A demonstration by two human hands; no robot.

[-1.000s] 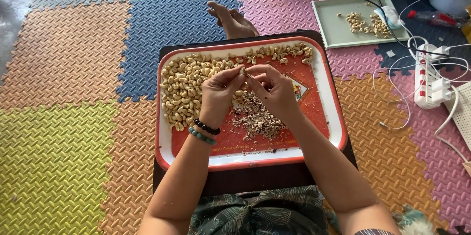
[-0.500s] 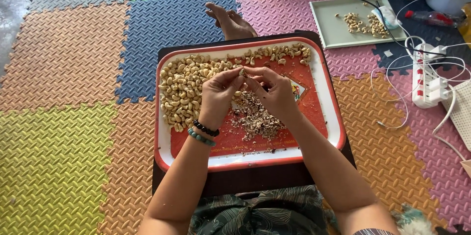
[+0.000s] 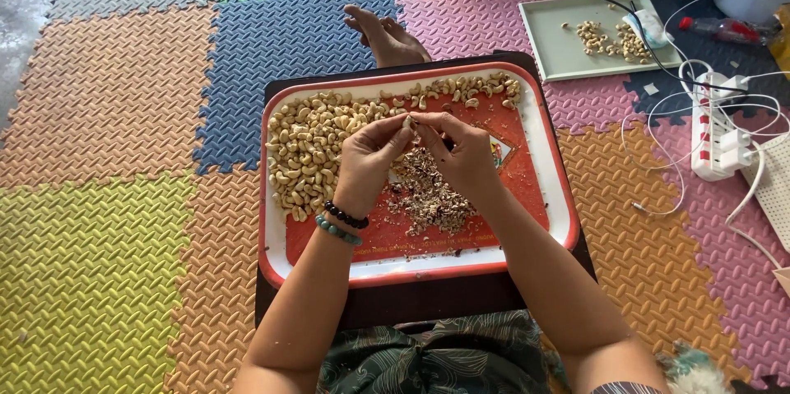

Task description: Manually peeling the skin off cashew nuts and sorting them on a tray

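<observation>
A red tray with a white rim [image 3: 543,256] rests on a dark board over my lap. Pale cashew nuts [image 3: 306,147] are heaped along its left side and far edge. A pile of brown skin scraps [image 3: 428,190] lies in the middle. My left hand [image 3: 368,159], with two bead bracelets on the wrist, pinches one cashew [image 3: 406,122] at its fingertips. My right hand [image 3: 461,151] meets it from the right, thumb and forefinger on the same nut, just above the scraps.
A foot [image 3: 387,32] rests on the mat beyond the tray. A pale green tray [image 3: 559,48] with a few nuts lies at the upper right. A white power strip [image 3: 714,135] with white cables sits to the right on the coloured foam mats.
Both hands stay together over the tray's middle; the fingers have shifted slightly on the nut. Nothing else has moved.
</observation>
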